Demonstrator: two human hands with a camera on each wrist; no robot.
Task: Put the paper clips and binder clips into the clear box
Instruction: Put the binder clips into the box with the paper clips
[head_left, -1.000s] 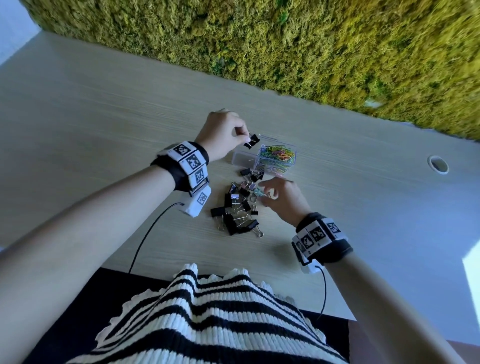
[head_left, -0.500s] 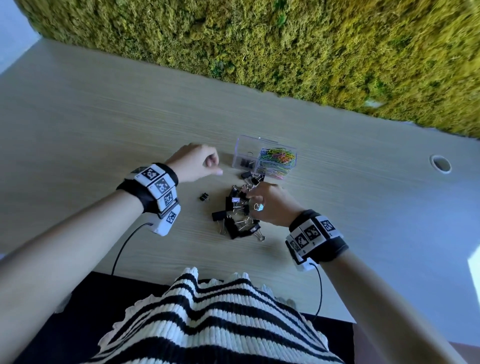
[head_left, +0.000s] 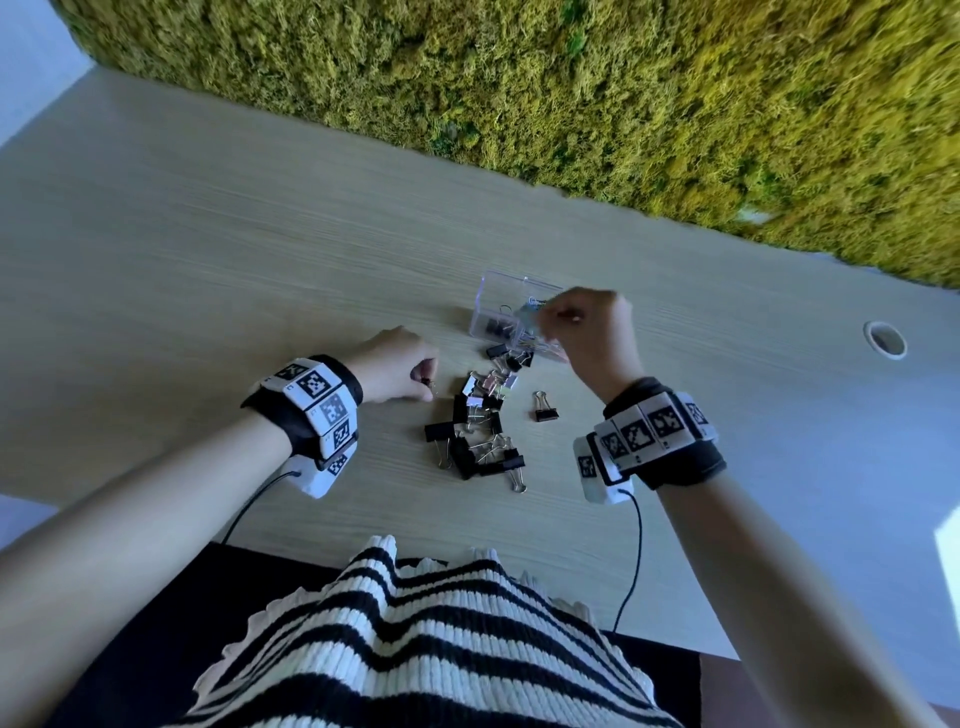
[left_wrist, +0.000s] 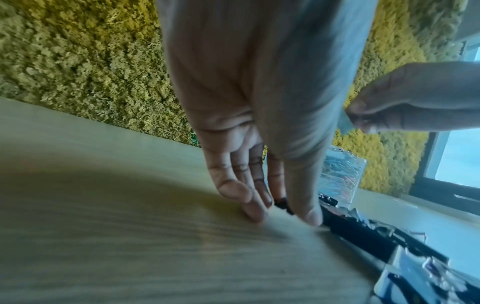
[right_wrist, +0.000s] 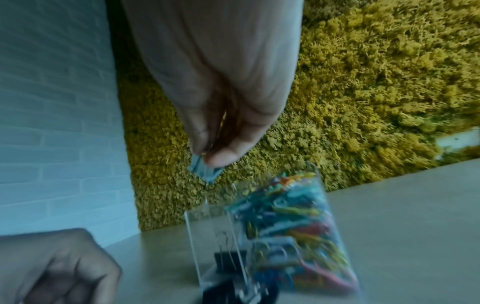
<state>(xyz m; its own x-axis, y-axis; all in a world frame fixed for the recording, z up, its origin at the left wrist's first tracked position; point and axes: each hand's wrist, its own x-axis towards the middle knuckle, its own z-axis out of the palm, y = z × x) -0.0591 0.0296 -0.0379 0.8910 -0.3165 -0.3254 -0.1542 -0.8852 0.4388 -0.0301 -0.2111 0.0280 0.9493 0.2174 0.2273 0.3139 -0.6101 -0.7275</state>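
Note:
The clear box (head_left: 493, 312) stands on the wooden table; coloured paper clips (right_wrist: 291, 222) fill its right compartment and black binder clips (right_wrist: 231, 261) lie in its left one. My right hand (head_left: 550, 312) hovers just above the box, thumb and fingers pinching a light blue binder clip (right_wrist: 205, 170). A pile of black and pastel binder clips (head_left: 478, 426) lies in front of the box. Left of the pile, my left hand (head_left: 426, 387) rests on the table, its fingertips (left_wrist: 311, 216) pinching a small black binder clip (left_wrist: 281, 202).
One black binder clip (head_left: 544, 408) lies alone to the right of the pile. A round cable hole (head_left: 884, 339) sits in the table at far right. A moss wall (head_left: 571, 104) backs the table. Wrist cables trail over the near edge.
My right hand rose from the pile with the blue clip to above the box. My left hand dropped its clip in the box, came back to the table and closed on the stray small black clip.

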